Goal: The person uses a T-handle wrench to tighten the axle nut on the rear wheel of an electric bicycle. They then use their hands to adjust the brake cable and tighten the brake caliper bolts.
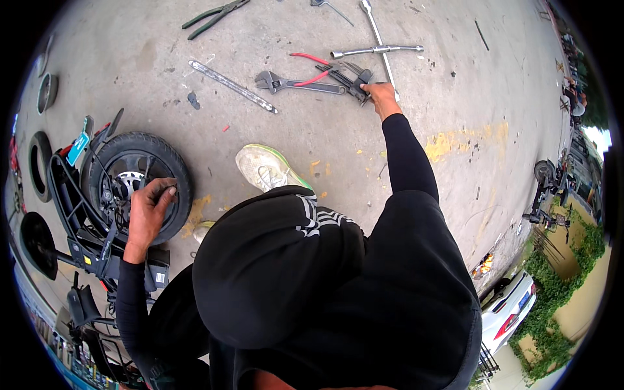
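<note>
Outdoor concrete floor [338, 130], stained and flecked with yellow paint, with a parked white car [509, 309] at lower right. The person's right hand [385, 97] reaches forward, its grip closed on a black tool bundle [355, 88] lying on the floor. Crowding it are red-handled pliers [316, 78], an adjustable wrench [299, 85] and a cross-shaped wheel wrench [380, 49]; a metal bar [233, 86] lies farther left. The left hand [149, 211] is over the tyred wheel [170, 159] of a black two-wheeler, thumb near fingers; whether they pinch anything I cannot tell. A black-clad knee [273, 273] blocks the lower middle, behind a pale shoe [260, 166].
</note>
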`<state>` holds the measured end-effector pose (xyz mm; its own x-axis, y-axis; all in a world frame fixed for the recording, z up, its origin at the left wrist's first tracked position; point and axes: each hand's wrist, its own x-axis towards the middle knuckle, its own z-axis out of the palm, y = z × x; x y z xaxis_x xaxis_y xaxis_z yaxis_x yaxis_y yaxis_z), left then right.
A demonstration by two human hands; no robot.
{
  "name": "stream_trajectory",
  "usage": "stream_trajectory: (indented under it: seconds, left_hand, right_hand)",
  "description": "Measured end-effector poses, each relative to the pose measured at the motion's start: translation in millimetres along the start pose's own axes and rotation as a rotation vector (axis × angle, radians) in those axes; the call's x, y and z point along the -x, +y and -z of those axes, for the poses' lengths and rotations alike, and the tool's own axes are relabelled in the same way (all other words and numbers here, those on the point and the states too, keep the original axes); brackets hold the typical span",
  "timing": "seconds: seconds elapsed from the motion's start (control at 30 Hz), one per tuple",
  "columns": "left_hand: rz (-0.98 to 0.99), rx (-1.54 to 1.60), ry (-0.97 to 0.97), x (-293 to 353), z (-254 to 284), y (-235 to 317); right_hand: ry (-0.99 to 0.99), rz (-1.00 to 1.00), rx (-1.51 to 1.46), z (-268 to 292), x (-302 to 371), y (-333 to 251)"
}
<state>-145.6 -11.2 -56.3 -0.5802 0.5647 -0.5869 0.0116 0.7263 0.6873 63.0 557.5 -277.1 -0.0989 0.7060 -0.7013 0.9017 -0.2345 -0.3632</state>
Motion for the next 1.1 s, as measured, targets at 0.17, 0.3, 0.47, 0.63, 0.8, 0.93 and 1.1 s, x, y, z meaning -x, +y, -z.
stream_trajectory:
  seconds: [0.17, 0.3, 0.47, 0.63, 0.8, 0.93, 1.1]
  left_hand:
    - [0.046, 0.094, 0.027, -9.3, 3.4, -16.7]
    - [0.03, 0.074, 0.011, -15.2, 2.6, -10.2]
    - [0.036, 0.112, 0.004, -11.6, 3.1, -18.4]
    - [0.045, 0.119, -0.005, -7.0, 0.4, -21.5]
    - [0.066, 0.09, -0.002, -2.8, 2.5, -20.3]
    - [0.032, 0.071, 0.018, -2.4, 2.5, -21.0]
    - [0.037, 0.069, 0.014, -2.3, 2.2, -20.3]
  right_hand:
    - [-0.135, 0.143, -0.156, -19.1, 34.2, 24.1]
    - [-0.287, -0.066, -0.518, -24.0, 50.3, 36.8]
    - [-0.442, 0.038, -0.788, -27.8, 95.1, 28.3]
    - [-0.339, 0.153, -0.511, -48.8, 117.9, 14.2]
    - [-0.342, 0.256, -0.53, -69.5, 120.9, 16.2]
    - [-0.358, 0.325, -0.506, -75.4, 123.3, 14.8]
    - [-0.352, 0.294, -0.485, -82.7, 126.7, 13.3]
